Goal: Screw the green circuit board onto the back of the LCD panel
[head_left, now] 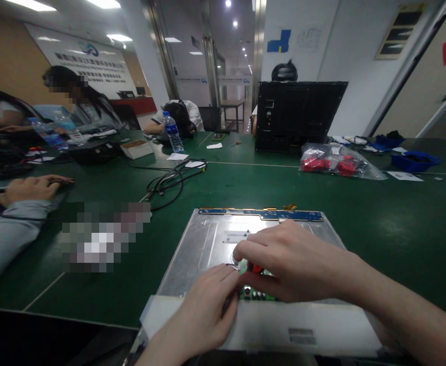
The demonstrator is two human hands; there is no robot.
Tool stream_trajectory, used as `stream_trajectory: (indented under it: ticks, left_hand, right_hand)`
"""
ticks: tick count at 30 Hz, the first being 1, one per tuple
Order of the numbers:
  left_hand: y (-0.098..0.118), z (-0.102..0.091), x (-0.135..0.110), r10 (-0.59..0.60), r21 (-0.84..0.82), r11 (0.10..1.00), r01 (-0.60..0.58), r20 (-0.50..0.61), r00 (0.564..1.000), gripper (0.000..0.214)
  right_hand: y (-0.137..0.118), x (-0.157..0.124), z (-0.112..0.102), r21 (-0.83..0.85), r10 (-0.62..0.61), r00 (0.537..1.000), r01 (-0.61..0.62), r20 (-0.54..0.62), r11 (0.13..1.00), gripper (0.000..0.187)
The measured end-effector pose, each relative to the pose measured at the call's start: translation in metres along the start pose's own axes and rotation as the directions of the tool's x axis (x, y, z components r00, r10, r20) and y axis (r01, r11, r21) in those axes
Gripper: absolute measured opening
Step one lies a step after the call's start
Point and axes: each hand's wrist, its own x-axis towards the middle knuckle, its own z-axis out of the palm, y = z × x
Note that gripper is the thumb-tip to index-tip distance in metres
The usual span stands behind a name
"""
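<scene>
A flat metal display panel (192,249) lies before me, its back facing up. Along its far edge runs a blue circuit strip (238,213). Under my hands a green circuit board (259,294) is partly hidden. My right hand (287,262) is closed around a small red and black tool (255,267); the rest of it is covered by my fingers. Beside it, my left hand (211,302) bends over the board's left side, its fingers pressed together near a small connector with thin dark wires (232,265). What those fingers grip, if anything, is hidden.
Black cables (169,178) lie coiled beyond the panel. A bag of red parts (337,161) rests before a black monitor (299,117). Blue trays (415,160) sit far right. A water bottle (173,133) stands behind. A co-worker's hand (30,189) reaches in at left.
</scene>
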Motion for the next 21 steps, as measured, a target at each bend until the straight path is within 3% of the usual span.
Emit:
stream_trajectory:
  ticks: [8,13,17,21]
  left_hand:
    - [-0.0026,0.0027,-0.0009,0.01,-0.005,1.0,-0.01,0.006,1.0,0.017]
    - [-0.0022,0.0026,-0.0009,0.027,-0.007,1.0,-0.027,-0.005,1.0,0.017]
    - [-0.0016,0.0013,0.0,0.032,-0.002,0.999,-0.032,-0.004,0.999,0.017]
    - [-0.0028,0.0019,0.0,0.033,-0.002,0.999,-0.033,0.007,0.999,0.015]
  right_hand:
    - [0.0022,-0.0031,-0.0014,0.077,-0.028,0.999,0.03,-0.025,0.997,0.008]
    - [0.0035,-0.0011,0.0051,-0.032,-0.003,0.998,0.001,-0.057,1.0,0.028]
    - [0.0014,-0.0002,0.0038,-0.005,0.013,0.999,-0.014,-0.047,1.0,0.009]
    - [-0.0001,-0.002,-0.0002,0.097,0.005,0.999,-0.001,-0.035,0.995,0.015]
